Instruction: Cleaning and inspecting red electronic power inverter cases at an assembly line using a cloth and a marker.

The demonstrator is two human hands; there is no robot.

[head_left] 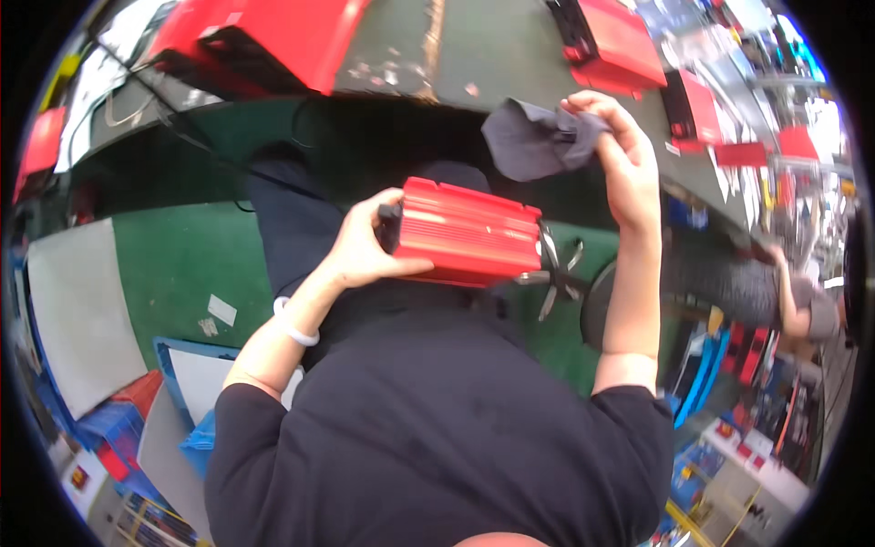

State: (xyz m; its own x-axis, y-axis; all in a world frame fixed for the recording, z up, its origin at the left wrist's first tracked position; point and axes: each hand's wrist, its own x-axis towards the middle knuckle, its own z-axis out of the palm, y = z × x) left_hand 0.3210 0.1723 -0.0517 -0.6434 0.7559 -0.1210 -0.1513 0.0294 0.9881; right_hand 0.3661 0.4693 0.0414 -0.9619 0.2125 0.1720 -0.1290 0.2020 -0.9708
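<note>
My left hand (369,246) grips one end of a red power inverter (469,232), a box with a ribbed metal case and black end pieces. Its thumb lies along the near lower edge, while the other fingers are partly hidden behind the black end. The inverter is held level above my lap. Up and to the right, my right hand (622,155) pinches a crumpled grey cloth (533,141) between thumb and fingers. The cloth hangs to the left of that hand, apart from the inverter.
A grey-green workbench (497,55) spans the far side. More red boxes stand on it, including a large one (292,41) at left and another (615,46) at right. A wheeled stool base (556,278) sits on the green floor. At far right is another person's arm (791,296).
</note>
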